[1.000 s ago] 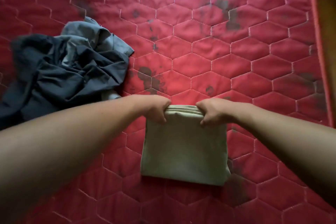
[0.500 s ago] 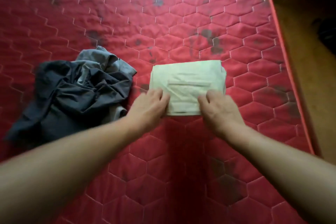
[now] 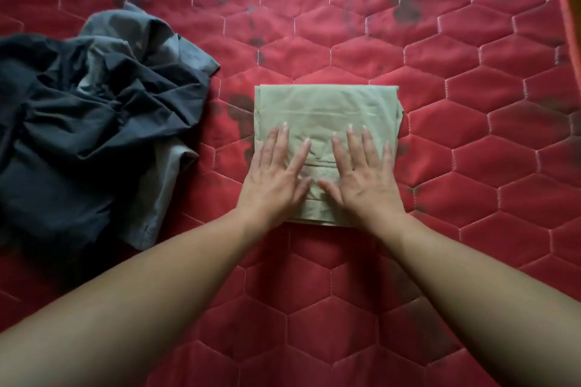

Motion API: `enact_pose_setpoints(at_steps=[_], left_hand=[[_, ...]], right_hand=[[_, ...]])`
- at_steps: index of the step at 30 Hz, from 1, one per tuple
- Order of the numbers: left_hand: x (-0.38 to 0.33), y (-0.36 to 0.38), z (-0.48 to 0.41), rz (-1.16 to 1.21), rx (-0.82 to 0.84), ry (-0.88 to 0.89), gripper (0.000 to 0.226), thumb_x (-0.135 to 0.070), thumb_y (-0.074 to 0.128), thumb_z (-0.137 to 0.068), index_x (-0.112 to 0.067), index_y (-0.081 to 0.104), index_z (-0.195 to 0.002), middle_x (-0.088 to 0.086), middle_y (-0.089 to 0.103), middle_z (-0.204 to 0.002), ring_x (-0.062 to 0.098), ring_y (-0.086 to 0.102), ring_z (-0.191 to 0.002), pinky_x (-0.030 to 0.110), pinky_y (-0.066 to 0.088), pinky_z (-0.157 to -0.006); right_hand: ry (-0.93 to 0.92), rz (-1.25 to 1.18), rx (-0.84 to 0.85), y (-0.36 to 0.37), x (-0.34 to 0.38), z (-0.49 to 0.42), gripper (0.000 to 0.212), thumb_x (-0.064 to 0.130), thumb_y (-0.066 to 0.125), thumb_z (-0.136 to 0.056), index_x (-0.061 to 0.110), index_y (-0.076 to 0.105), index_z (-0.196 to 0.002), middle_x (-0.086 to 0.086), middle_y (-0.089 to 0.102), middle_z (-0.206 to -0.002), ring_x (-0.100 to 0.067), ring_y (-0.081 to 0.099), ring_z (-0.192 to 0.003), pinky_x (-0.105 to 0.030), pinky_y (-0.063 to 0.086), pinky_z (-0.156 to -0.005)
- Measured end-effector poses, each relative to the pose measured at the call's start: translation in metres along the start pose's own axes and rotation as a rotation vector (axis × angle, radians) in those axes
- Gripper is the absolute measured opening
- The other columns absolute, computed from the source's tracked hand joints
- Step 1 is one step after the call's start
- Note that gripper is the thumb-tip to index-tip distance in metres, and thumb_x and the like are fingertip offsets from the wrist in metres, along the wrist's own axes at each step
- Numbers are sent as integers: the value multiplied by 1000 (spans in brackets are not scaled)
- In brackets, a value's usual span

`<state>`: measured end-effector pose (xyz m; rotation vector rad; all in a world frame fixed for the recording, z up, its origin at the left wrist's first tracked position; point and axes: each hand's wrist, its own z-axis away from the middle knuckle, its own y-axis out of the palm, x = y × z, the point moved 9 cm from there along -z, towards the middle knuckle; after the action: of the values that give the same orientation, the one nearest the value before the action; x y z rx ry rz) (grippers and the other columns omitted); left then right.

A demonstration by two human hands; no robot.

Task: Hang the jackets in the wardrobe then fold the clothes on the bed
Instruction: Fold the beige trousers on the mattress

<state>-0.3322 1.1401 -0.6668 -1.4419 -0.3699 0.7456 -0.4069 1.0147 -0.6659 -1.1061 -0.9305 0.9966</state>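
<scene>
A pale green garment [image 3: 327, 107], folded into a neat rectangle, lies on the red quilted mattress [image 3: 471, 135]. My left hand [image 3: 276, 173] lies flat on its near left part with straight, spread fingers. My right hand [image 3: 364, 173] presses flat on its near right part the same way. Both thumbs nearly meet in the middle. To the left sits a crumpled heap of dark navy and grey-blue clothes [image 3: 94, 129], untouched.
The mattress has hexagon stitching and several dark stains. Its right edge [image 3: 566, 9] runs down the far right of the view, with a dark gap beyond it.
The green garment was folded over away from me, and my hands went from gripping its edge to lying flat on top of it. The view moved closer.
</scene>
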Motion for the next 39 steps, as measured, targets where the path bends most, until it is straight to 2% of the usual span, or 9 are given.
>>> enact_pose_setpoints(at_steps=[7,12,16,19,23,26,32,36,39], left_hand=[[11,29,-11,15,91,-19,72,-57,36,-95,-32,16,-159,17,-4,-167,29,-6,-155,45,1,-125],[22,-15,-36,-23,69,-81,60,-59,38,-96,-36,33,-152,15,6,-167,29,3,-155,49,11,-122],[41,-1,-63,-80,130,-41,75,-70,17,-94,-38,-1,-159,14,-18,-166,29,-19,-153,53,0,-124],[49,18,-68,-59,120,9,80,-74,14,-91,-35,1,-159,18,-16,-165,33,-17,-152,53,5,-124],[50,14,-70,-9,168,4,81,-73,23,-91,-35,4,-159,20,-16,-165,34,-17,-152,54,9,-123],[50,-2,-52,265,153,-174,75,-54,54,-93,-33,23,-157,17,-17,-165,30,-14,-153,45,6,-123],[58,-8,6,812,50,-491,52,-10,66,-89,-20,53,-139,13,34,-144,11,38,-129,0,15,-106],[70,-8,-1,1007,72,-604,34,-2,65,-85,-22,66,-113,13,57,-123,23,60,-98,31,51,-95],[75,-7,-12,1151,115,-651,35,7,63,-81,-20,68,-104,8,65,-101,18,59,-89,31,53,-87]], right_hand=[[88,-3,88,35,-8,-17,86,74,18,-92,25,0,-161,-11,-13,-168,-28,-18,-154,-60,-6,-121],[68,-39,-4,-26,-13,-38,74,65,20,-96,24,31,-156,-13,33,-160,-34,31,-145,-52,31,-110],[55,53,51,-10,-28,-73,75,69,20,-97,35,1,-161,-8,-2,-169,-32,-2,-155,-64,5,-120],[50,33,57,18,-37,-84,76,74,15,-93,39,-3,-159,-4,-9,-169,-29,-12,-155,-67,-6,-118],[72,-37,97,16,-37,-83,79,74,23,-93,38,0,-159,-7,-10,-169,-28,-13,-155,-64,-6,-119],[263,-260,21,-7,-52,-52,80,57,51,-93,23,21,-159,-17,2,-167,-33,2,-155,-52,5,-125],[607,-754,-42,-5,-82,18,53,23,69,-89,19,55,-141,-18,46,-140,-27,44,-132,-22,28,-111],[631,-894,3,-4,-85,9,43,11,74,-79,25,61,-117,-8,50,-111,-17,50,-103,-15,36,-83],[636,-1191,50,-4,-86,-5,42,-9,73,-74,17,58,-103,2,57,-95,2,59,-81,-9,44,-69]])
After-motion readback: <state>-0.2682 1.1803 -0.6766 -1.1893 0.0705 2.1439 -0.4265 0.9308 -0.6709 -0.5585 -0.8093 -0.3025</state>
